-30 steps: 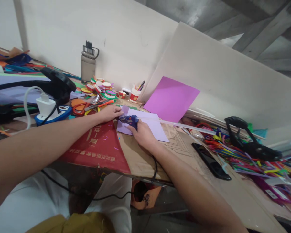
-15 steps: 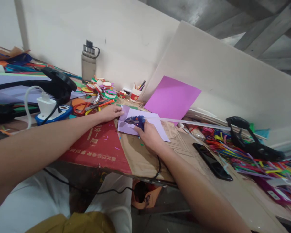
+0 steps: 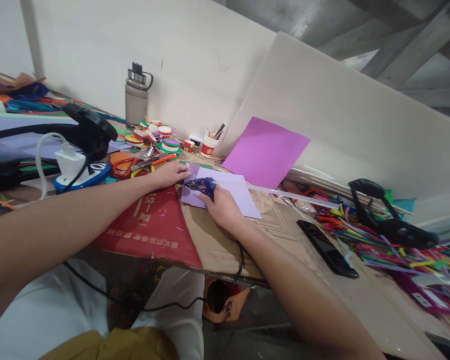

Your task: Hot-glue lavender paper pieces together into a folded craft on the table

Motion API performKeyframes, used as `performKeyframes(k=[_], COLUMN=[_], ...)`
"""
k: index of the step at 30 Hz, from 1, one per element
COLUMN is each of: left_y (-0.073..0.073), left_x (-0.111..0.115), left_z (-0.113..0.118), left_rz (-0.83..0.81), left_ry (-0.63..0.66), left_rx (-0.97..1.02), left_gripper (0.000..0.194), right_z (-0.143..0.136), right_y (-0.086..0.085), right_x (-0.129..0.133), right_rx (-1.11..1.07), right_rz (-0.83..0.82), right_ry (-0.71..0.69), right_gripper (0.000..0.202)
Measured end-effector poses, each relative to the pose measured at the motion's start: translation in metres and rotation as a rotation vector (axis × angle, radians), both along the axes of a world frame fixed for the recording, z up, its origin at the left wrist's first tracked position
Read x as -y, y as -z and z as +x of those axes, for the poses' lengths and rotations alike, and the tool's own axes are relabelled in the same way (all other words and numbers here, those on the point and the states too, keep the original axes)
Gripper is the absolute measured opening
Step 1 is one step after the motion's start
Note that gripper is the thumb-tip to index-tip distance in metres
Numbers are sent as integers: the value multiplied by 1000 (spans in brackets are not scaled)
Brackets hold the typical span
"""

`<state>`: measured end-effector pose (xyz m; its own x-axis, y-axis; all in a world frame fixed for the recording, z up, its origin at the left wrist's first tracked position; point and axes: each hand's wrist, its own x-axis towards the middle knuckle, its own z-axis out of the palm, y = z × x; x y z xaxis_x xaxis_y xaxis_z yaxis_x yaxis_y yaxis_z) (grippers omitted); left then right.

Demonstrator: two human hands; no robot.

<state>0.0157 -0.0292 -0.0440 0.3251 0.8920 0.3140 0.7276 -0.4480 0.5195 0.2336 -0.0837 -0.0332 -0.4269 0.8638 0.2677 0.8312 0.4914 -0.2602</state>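
Observation:
My right hand is wrapped around a blue hot glue gun. A long clear glue stick runs out of its back to the right, and a black cord hangs below my wrist. The gun's nozzle points left, over the left part of a light purple sheet of paper; whether it touches the paper I cannot tell. My left hand grips that paper at its left edge, fingers curled, beside a darker folded-looking strip.
Scissors and a box cutter lie left of the paper. Behind stand ribbon-like rolls, a water bottle and a pen cup. A phone and colourful strips lie to the right. A purple sheet leans on the board.
My right hand has moved the glue gun left along the paper, toward my left hand. The glue stick has shifted left with it. My left hand stays at the paper's edge.

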Motion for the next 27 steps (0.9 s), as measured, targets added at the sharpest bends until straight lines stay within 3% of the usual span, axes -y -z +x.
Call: performKeyframes(k=[10,18,23,27], left_y=[2,3,3,1], left_x=[-1,-3,-3,-1], left_z=[-2,-2,-2,-2], left_rz=[-13,2,10,23], left_ry=[-2,-7,16,2], left_rx=[-9,-21,1,-39], left_gripper=[36,36,35,35], right_z=[18,10,21,39], right_y=[-4,1,-1,-4], right_x=[1,-3,-10,-21], right_rx=[-17,-86,-299,-562], right_rz=[-6,-28,-156,-287], right_ry=[19,-3,5,126], right_gripper=[36,37,25,24])
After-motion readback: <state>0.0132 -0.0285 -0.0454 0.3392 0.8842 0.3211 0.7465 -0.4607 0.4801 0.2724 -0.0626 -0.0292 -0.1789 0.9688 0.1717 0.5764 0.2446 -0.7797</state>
